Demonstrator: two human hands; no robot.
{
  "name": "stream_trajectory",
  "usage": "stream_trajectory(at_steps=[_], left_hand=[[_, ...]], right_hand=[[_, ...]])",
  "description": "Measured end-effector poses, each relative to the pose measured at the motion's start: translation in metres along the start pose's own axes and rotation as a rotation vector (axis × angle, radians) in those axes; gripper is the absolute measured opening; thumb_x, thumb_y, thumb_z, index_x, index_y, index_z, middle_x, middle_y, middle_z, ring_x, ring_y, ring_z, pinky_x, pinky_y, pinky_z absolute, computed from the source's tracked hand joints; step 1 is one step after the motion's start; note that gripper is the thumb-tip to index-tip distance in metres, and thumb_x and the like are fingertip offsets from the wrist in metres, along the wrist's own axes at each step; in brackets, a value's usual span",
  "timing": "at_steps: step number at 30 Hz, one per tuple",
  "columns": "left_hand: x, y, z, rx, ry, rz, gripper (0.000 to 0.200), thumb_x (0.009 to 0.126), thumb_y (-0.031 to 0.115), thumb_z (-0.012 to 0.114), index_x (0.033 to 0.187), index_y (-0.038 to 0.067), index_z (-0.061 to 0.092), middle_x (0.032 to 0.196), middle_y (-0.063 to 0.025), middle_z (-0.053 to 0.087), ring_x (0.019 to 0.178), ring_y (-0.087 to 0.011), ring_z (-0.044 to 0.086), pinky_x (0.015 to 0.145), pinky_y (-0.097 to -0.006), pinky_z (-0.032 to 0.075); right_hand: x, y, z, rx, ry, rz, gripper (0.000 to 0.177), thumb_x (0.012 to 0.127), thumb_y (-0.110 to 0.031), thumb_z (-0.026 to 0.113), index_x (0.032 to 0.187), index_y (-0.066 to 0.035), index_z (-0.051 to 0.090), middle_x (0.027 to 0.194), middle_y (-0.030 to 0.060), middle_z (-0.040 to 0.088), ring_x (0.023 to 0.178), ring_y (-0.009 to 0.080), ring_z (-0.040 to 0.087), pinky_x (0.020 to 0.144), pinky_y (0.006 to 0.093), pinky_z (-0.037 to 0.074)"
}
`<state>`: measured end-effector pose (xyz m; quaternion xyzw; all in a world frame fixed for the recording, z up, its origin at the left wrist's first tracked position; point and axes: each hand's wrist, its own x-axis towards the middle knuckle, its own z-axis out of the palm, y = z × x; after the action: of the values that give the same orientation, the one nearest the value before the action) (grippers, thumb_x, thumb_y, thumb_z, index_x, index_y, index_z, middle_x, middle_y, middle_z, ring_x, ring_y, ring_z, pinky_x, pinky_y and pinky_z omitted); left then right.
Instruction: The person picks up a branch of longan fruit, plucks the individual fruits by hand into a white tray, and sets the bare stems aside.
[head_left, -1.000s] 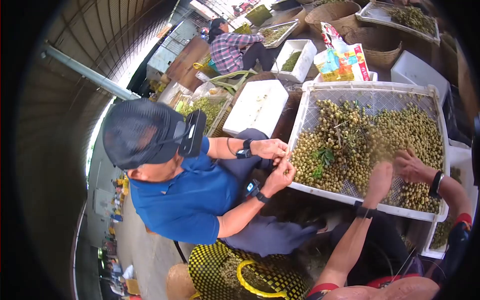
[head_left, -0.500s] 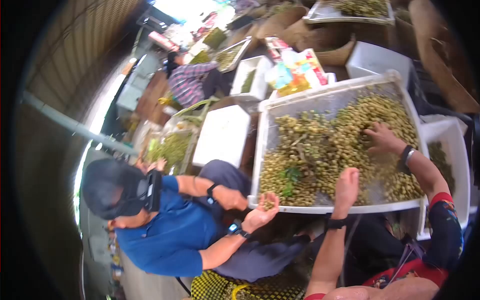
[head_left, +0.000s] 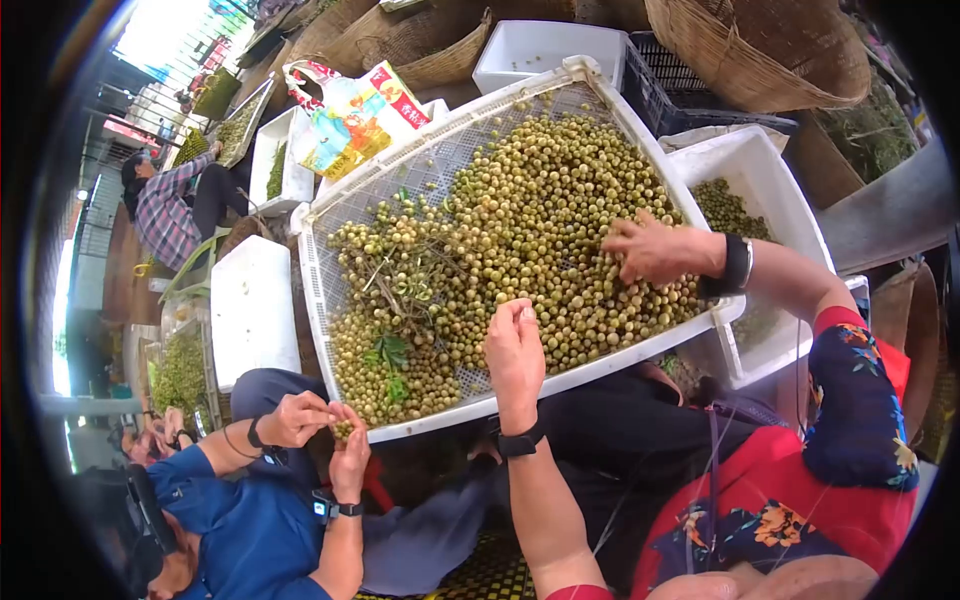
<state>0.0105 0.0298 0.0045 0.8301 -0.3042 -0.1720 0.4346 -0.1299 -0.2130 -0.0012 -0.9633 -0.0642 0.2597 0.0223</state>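
Note:
A white mesh tray (head_left: 440,172) full of small round yellow-green fruits (head_left: 560,190) lies tilted in front of me. My right hand (head_left: 655,250) rests on the fruits at the tray's right side, its fingers apart and touching them. Over the near edge of the tray rises my left hand (head_left: 515,358), fingers curled together; whatever is inside them is hidden. Twigs and stems (head_left: 405,290) sit among the fruits on the left part, with green leaves (head_left: 388,352) below them.
A co-worker in a blue shirt (head_left: 250,530) sits at my left, both hands at the tray's near-left corner. White foam boxes (head_left: 255,310) stand left and right. Behind the tray are a printed bag (head_left: 365,120), a black crate (head_left: 670,85) and woven baskets (head_left: 770,50).
My view has swung left-to-right, so the tray appears farther left. My right hand stays among the fruits. The co-worker's hands have come together.

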Motion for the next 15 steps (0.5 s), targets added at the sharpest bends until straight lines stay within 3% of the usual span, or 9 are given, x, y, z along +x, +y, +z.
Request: stream_trajectory(at_steps=[1, 2, 4, 6, 10, 12, 14, 15], left_hand=[[0.0, -0.001, 0.0, 0.004, -0.035, -0.027, 0.02, 0.097, 0.017, 0.055, 0.105, 0.0, 0.063, 0.085, -0.013, 0.065, 0.074, -0.0233, 0.058, 0.068, -0.0361, 0.047], [0.001, 0.001, 0.001, 0.007, -0.07, -0.055, 0.019, 0.096, 0.014, 0.054, 0.105, 0.0, 0.062, 0.094, -0.018, 0.066, 0.084, -0.0325, 0.064, 0.076, -0.0413, 0.049], [0.004, 0.003, 0.003, -0.002, -0.066, -0.044, 0.018, 0.095, 0.012, 0.054, 0.104, -0.001, 0.062, 0.095, -0.0187, 0.066, 0.087, -0.0342, 0.064, 0.078, -0.0425, 0.049], [0.004, 0.008, 0.001, -0.005, -0.086, -0.06, 0.017, 0.094, 0.01, 0.054, 0.103, -0.001, 0.062, 0.094, -0.0189, 0.066, 0.087, -0.0343, 0.063, 0.079, -0.0427, 0.049], [0.004, 0.008, 0.001, -0.015, -0.081, -0.056, 0.016, 0.093, 0.009, 0.055, 0.102, -0.002, 0.062, 0.093, -0.019, 0.065, 0.088, -0.034, 0.063, 0.079, -0.0425, 0.048], [0.005, 0.006, 0.002, 0.034, -0.041, 0.063, 0.022, 0.098, 0.019, 0.054, 0.107, 0.001, 0.063, 0.081, -0.0107, 0.065, 0.067, -0.0191, 0.058, 0.063, -0.033, 0.047], [0.004, 0.005, 0.002, 0.031, -0.048, 0.061, 0.022, 0.098, 0.018, 0.053, 0.105, 0.0, 0.063, 0.082, -0.011, 0.065, 0.068, -0.0192, 0.059, 0.063, -0.0333, 0.047], [0.003, 0.006, 0.002, -0.012, -0.074, 0.017, 0.018, 0.096, 0.014, 0.054, 0.103, -0.001, 0.062, 0.087, -0.015, 0.065, 0.077, -0.0268, 0.06, 0.071, -0.038, 0.047]], right_hand=[[0.003, 0.002, -0.026, 0.09, -0.16, 0.106, 0.027, 0.08, -0.017, 0.069, 0.106, -0.026, 0.073, 0.133, 0.0101, 0.046, 0.132, 0.0343, 0.033, 0.098, 0.0524, 0.038], [0.008, 0.006, -0.046, 0.21, -0.165, 0.167, 0.019, 0.084, -0.013, 0.065, 0.1, -0.018, 0.073, 0.121, 0.0111, 0.053, 0.118, 0.0306, 0.048, 0.088, 0.0456, 0.046], [0.043, 0.039, -0.029, 0.353, 0.147, 0.179, 0.011, 0.087, -0.012, 0.062, 0.095, -0.012, 0.07, 0.1, 0.01, 0.057, 0.094, 0.0264, 0.058, 0.074, 0.0408, 0.05], [0.071, 0.048, -0.021, 0.317, 0.657, 0.077, 0.008, 0.088, -0.011, 0.059, 0.09, -0.008, 0.066, 0.088, 0.0092, 0.056, 0.077, 0.0262, 0.059, 0.066, 0.0391, 0.049], [0.109, 0.065, 0.0, 0.387, 0.669, 0.223, 0.011, 0.087, -0.02, 0.064, 0.095, -0.013, 0.068, 0.091, 0.0099, 0.059, 0.088, 0.0299, 0.062, 0.071, 0.0433, 0.049], [0.115, 0.066, 0.003, 0.381, 0.651, 0.237, 0.011, 0.084, -0.022, 0.067, 0.091, -0.013, 0.069, 0.091, 0.0098, 0.061, 0.089, 0.0297, 0.063, 0.071, 0.0432, 0.05], [0.122, 0.069, 0.005, 0.372, 0.631, 0.257, 0.012, 0.082, -0.023, 0.069, 0.088, -0.013, 0.07, 0.09, 0.0097, 0.063, 0.089, 0.0295, 0.064, 0.071, 0.0432, 0.051], [0.127, 0.072, 0.006, 0.37, 0.611, 0.253, 0.011, 0.08, -0.023, 0.07, 0.085, -0.013, 0.07, 0.087, 0.0095, 0.064, 0.087, 0.0297, 0.064, 0.07, 0.0432, 0.051]])
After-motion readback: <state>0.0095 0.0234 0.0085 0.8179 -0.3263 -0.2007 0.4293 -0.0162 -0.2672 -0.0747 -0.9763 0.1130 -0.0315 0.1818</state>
